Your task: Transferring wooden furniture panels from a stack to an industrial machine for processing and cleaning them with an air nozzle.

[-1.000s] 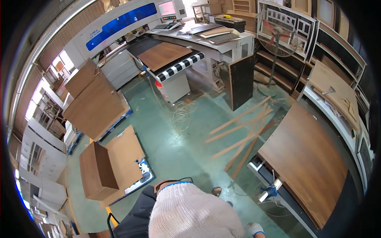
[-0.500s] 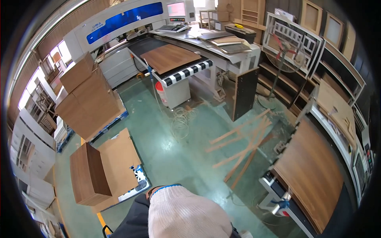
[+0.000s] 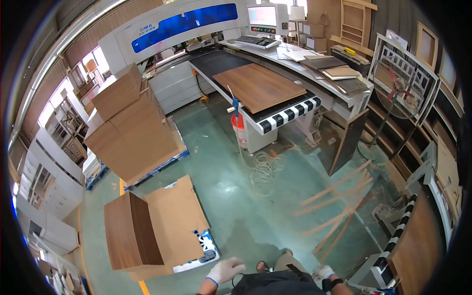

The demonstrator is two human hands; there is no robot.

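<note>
My left hand (image 3: 226, 271), in a white knit glove with a blue cuff, hangs low in front of my dark clothes. Its fingers are loosely bent, and nothing shows in them. On the other side, my right hand (image 3: 323, 273) wears a matching glove, with a black band at the wrist. Its fingers are relaxed and no object is visible in them. Nearest the left hand is a flattened cardboard sheet (image 3: 179, 216) on a low pallet, bearing a stack of brown wood-grain panels (image 3: 129, 231). Neither hand touches these.
Ahead, a wood-grain board (image 3: 258, 86) lies on a machine's feed table (image 3: 290, 114). Thin wooden strips (image 3: 339, 206) and a coiled hose (image 3: 265, 174) lie on the floor. Tall panel stacks (image 3: 137, 137) stand left; a pedestal fan (image 3: 393, 93) and another board (image 3: 418, 246) are right.
The gloved hand that loomed large at the lower middle has dropped away; both hands now hang low and apart. My view has turned left, so the surroundings appear shifted to the right.
</note>
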